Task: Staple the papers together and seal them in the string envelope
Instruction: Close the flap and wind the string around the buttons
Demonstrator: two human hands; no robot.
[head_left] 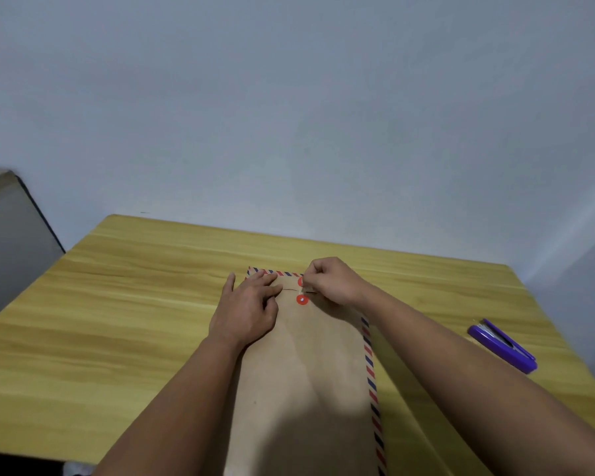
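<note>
A brown string envelope (306, 365) with a red-and-blue striped border lies lengthwise on the wooden table, its flap folded down at the far end. Two red button discs sit on it; the lower disc (302, 299) shows fully, the upper one is half hidden by my right hand. My left hand (249, 304) rests flat on the flap with straight fingers, pressing it down. My right hand (330, 281) has curled fingers and pinches the thin string beside the upper disc. No papers are visible.
A purple stapler (502, 345) lies on the table (117, 304) to the right of my right forearm. A grey box-like object (11, 242) stands off the table's left side. A plain wall rises behind the far edge.
</note>
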